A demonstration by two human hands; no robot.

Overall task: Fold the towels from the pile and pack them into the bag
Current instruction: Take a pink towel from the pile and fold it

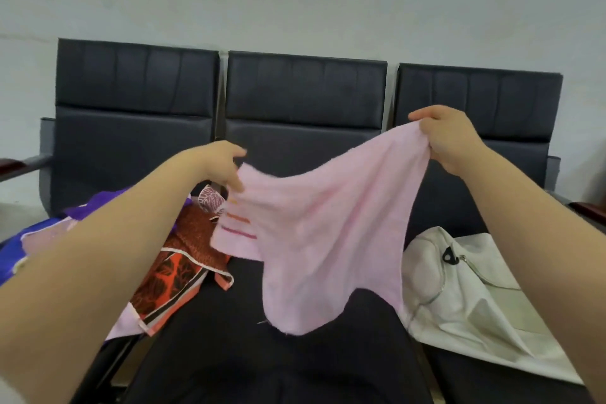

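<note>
Here, a pale pink terry towel (328, 233) is held above dark padded seats (305, 88), its left edge pinched by the left hand (226, 164), its right corner gripped by the right hand (449, 138); a crooked fold is risked by the uneven sag.

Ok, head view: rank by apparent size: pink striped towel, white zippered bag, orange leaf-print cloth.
1. pink striped towel, held nearer the camera.
2. white zippered bag, partly hidden; close second.
3. orange leaf-print cloth, partly covered.
</note>
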